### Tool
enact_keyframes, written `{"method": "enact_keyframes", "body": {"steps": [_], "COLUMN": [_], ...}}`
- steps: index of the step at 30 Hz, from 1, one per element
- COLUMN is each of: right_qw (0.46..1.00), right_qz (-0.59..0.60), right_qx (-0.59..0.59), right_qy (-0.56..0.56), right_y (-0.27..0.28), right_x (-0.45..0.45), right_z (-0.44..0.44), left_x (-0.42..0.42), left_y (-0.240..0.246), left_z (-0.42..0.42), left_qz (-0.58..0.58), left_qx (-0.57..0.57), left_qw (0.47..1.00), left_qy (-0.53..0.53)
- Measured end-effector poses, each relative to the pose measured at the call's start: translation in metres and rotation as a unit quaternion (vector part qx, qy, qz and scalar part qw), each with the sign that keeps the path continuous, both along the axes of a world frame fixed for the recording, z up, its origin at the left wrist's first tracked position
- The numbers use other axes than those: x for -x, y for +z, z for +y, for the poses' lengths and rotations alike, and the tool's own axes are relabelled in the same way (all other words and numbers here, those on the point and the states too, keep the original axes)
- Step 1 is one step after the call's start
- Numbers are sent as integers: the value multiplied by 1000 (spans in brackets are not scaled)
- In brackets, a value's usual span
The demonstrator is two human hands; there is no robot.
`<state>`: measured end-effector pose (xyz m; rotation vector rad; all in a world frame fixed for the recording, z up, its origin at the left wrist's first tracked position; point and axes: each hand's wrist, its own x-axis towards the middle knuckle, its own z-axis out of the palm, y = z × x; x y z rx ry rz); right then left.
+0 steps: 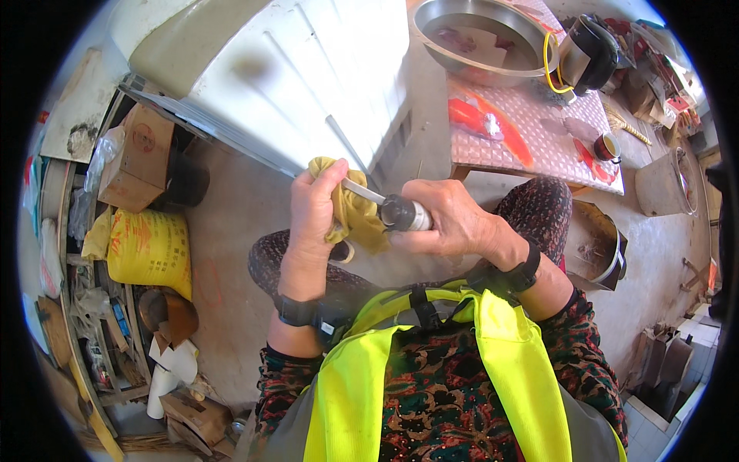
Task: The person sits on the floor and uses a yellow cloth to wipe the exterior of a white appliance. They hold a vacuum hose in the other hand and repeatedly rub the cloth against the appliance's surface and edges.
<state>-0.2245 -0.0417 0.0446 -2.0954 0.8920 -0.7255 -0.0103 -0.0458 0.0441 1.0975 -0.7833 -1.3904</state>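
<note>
My left hand [314, 211] holds a yellow-green cloth [353, 208] bunched around a metal utensil's shaft [362, 190]. From the cloth, this narrow, pale shaft curves to a black and white handle [407, 213]. That handle is gripped in my right hand [453, 216], with its dark end towards my left hand. The cloth hides the far end of the utensil, so its exact kind cannot be told. Both hands are above my lap, close together. Part of the cloth hangs down between them.
Ahead stands a white ribbed panel [300, 86]. A table with a patterned cover [554, 136] carries a metal basin [424, 49] of water, an electric kettle [583, 52] and a mug [607, 147]. A bucket [664, 185] stands right; a yellow sack [151, 248] and cardboard box [135, 159] are left.
</note>
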Motion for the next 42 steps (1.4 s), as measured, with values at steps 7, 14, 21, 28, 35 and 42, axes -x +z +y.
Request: {"method": "enact_keyframes", "body": {"steps": [7, 14, 21, 28, 35, 42], "right_qw": [989, 988, 998, 993, 986, 980], "right_qz": [-105, -73, -14, 20, -76, -127], "right_qx": [-103, -136, -62, 113, 99, -121], "right_qy": [-20, 3, 6, 30, 112, 90], "right_y": [-15, -12, -1, 1, -3, -6], "right_x": [19, 13, 9, 12, 11, 17], "right_z": [-4, -7, -5, -7, -5, 2], "left_x": [-23, -31, -1, -15, -31, -22], "left_y": [0, 58, 47, 40, 51, 39], "left_z": [5, 25, 4, 11, 30, 44], "left_qz": [179, 72, -433, -405, -93, 90], "left_qx": [-42, 218, 313, 70, -45, 26], "left_qw": [981, 972, 819, 871, 937, 958], "left_qy": [58, 47, -212, -270, -333, -272]}}
